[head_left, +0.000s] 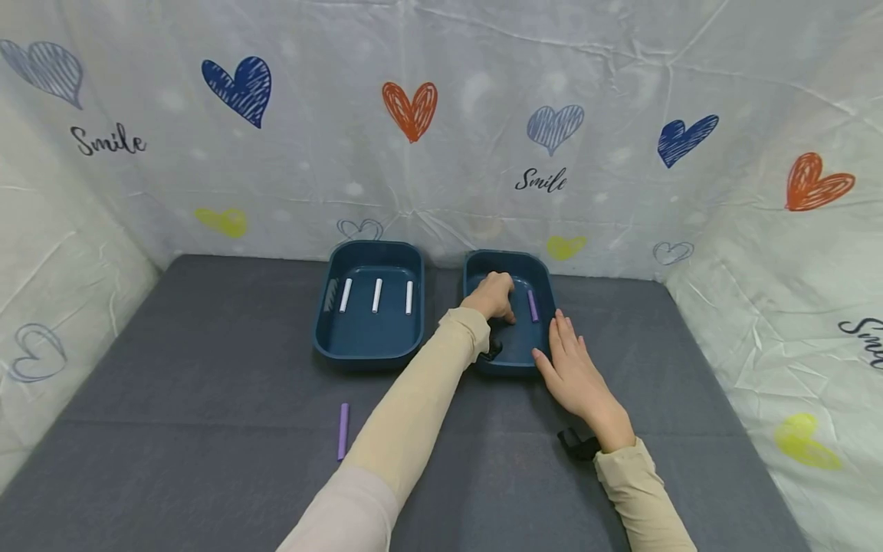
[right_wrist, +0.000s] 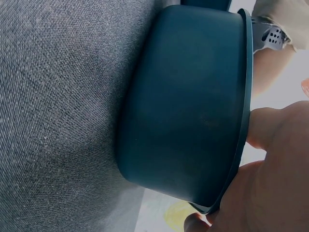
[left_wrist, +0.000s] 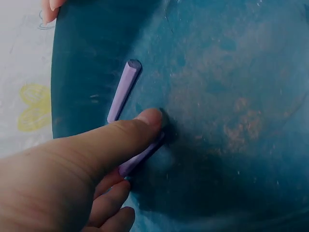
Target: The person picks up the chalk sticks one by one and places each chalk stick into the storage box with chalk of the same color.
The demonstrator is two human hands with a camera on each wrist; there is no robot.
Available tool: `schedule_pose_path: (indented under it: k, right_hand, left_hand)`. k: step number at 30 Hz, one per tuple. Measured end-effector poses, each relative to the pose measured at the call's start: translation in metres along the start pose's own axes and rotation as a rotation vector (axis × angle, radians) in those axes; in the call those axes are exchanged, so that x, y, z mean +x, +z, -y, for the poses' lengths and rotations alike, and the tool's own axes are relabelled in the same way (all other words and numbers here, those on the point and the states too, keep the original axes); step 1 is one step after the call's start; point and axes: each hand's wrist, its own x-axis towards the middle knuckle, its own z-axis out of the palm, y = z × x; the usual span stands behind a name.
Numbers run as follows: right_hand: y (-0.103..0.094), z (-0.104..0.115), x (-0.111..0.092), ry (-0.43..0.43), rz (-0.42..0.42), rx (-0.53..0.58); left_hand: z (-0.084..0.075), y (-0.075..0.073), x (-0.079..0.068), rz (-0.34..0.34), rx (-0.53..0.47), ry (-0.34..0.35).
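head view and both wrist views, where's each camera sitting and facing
Head: on the head, facing forward and down at the left tray, right tray and grey table; left hand, right hand and sleeves show.
Left wrist: on that wrist, facing into the right tray at two purple sticks; the left hand shows, plus fingertips top left.
Right wrist: on that wrist, facing the right tray's outer wall; the right hand shows, plus part of the left forearm.
Head and left wrist both show the left hand in the right tray.

Gap between trays (head_left: pixel 369 337) (head_left: pixel 516 345) (sleeve (head_left: pixel 403 418) across)
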Motion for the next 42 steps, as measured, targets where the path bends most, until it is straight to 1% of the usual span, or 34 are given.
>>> schedule_pose_path:
  k: [9,19,24,28,34,38,42]
  right_hand:
    - [0.0,0.0,-0.001,0.0,0.002,0.0]
    - [0.0,0.001,0.0,0.001,0.009,-0.006]
    - [0.0,0.001,0.0,-0.002,0.007,-0.003]
    - [0.0,0.001,0.0,-0.002,0.002,-0.007]
    - [-0.001,0.001,-0.001,-0.005,0.008,-0.006]
    - [-0.001,0.001,-0.001,-0.005,0.008,-0.006]
    - [-0.002,0.002,-0.001,-0.004,0.01,-0.002]
  left_hand:
    - [0.001,-0.003,-0.004,0.021,-0.023,-0.009]
    - [0.002,-0.001,-0.004,0.003,-0.027,-0.015]
    - [0.001,-0.003,-0.004,-0.002,-0.032,0.0]
    - [-0.003,-0.009,-0.006,-0.01,-0.051,0.025]
    - [-0.009,-0.018,-0.013,-0.04,-0.077,0.029]
    - [-0.008,-0.025,-0.018,-0.048,-0.091,0.064]
    - [-0.004,-0.031,-0.024,-0.044,-0.074,0.103]
